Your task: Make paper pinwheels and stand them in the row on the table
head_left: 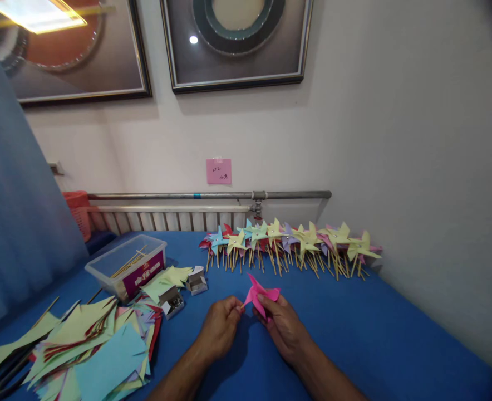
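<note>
While, in head view, R hand (pixel 285 326) pinches a creased pink paper pinwheel (pixel 257 291) above blue surface (pixel 379 345), L hand's (pixel 221 324) fingers close on its thin stick (pixel 242 306). Rel. to it: spiky pinwheels (pixel 308 239) w/ wooden stems ~1 o'clock, clear plastic box (pixel 146 273) ~9–10, cut-paper pile (pixel 112 359) ~8.

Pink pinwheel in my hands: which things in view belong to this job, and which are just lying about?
Seem to belong: pink pinwheel, row of pinwheels, cut paper, tub, sticks in it, small boxes, scissors.

Seem unrelated: red basket, pink wall note, framed pictures, curtain.
</note>
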The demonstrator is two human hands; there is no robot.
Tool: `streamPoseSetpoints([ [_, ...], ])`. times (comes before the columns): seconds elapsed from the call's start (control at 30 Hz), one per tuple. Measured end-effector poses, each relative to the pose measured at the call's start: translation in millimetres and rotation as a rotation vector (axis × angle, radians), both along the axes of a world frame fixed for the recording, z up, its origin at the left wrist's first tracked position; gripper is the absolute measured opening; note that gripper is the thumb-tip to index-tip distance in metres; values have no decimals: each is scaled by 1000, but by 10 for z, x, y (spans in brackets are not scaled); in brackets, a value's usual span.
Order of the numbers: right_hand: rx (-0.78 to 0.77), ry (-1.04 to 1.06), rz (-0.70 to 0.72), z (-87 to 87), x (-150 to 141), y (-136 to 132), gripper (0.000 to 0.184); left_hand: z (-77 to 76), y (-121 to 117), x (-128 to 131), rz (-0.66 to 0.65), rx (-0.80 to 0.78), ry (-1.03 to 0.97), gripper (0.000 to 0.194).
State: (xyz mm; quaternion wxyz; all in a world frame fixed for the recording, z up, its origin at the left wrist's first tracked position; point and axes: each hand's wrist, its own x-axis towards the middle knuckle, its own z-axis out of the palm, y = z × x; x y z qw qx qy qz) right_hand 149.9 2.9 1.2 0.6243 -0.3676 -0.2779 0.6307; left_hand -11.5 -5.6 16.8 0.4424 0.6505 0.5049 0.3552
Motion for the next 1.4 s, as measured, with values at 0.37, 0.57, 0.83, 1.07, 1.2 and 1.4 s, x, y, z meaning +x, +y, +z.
streamPoseSetpoints([
  [0.37, 37, -11, -1, -24, -8, 23, 35, -82, 24, 9, -41, 81, 45, 24],
  [0.57, 29, -34, 0, -18, -6, 19, 36, -87, 22, 2, -20, 100, 77, 24],
  [0.83, 52, -102, -32, -33, -12, 26, 33, -46, 18, 39, 59, 88, 107, 22],
  [1.07, 33, -58, -12, 6, -22, 10, 35, -90, 36, 34, 29, 93, 48, 20],
  [1.2, 43, -71, -3, 16, -19, 4, 36, -81, 26, 43, 23, 76, 54, 21],
  [1.4, 30, -75, -6, 15, -13, 6, 37, -57, 12, 44, 28, 90, 66, 21],
])
